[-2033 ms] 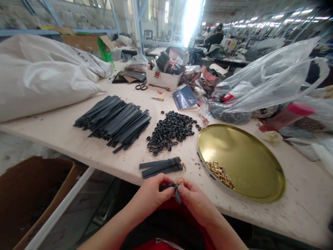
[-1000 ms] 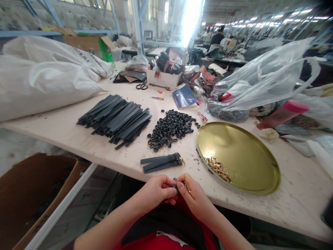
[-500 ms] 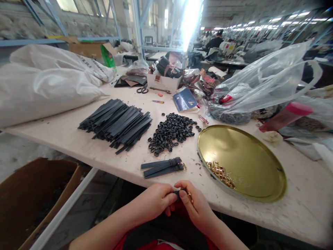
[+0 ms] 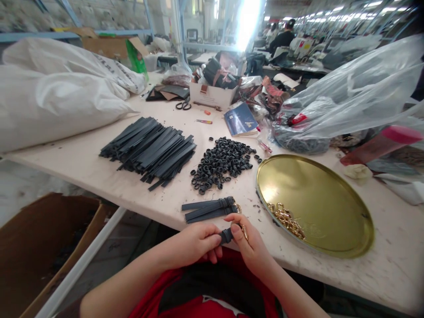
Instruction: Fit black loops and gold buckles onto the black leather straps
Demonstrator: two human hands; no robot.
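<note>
Between my hands, over the table's near edge, is a dark strap (image 4: 227, 236) with a gold buckle (image 4: 244, 231) at its right end. My left hand (image 4: 203, 243) is closed, thumb and fingers pinching the strap's left part. On the buckle end, my right hand (image 4: 247, 240) pinches with thumb and index finger. Just beyond them lie a few finished-looking straps with buckles (image 4: 210, 209). Farther back are a heap of small dark loops (image 4: 223, 161) and a pile of flat dark strips (image 4: 149, 150). Gold buckles (image 4: 286, 221) rest in the round gold tray (image 4: 331, 198) at right.
A large white sack (image 4: 59, 101) covers the table's left side. Scissors (image 4: 183, 104), a blue booklet (image 4: 241, 119) and a filled white box (image 4: 212, 95) stand at the back. Clear plastic bags (image 4: 357, 88) and a pink-capped bottle (image 4: 380, 143) are at right. A cardboard box (image 4: 43, 251) sits below left.
Both hands have risen slightly toward the table with the strap, and more of the strap now shows between them. The camera view has shifted a little.
</note>
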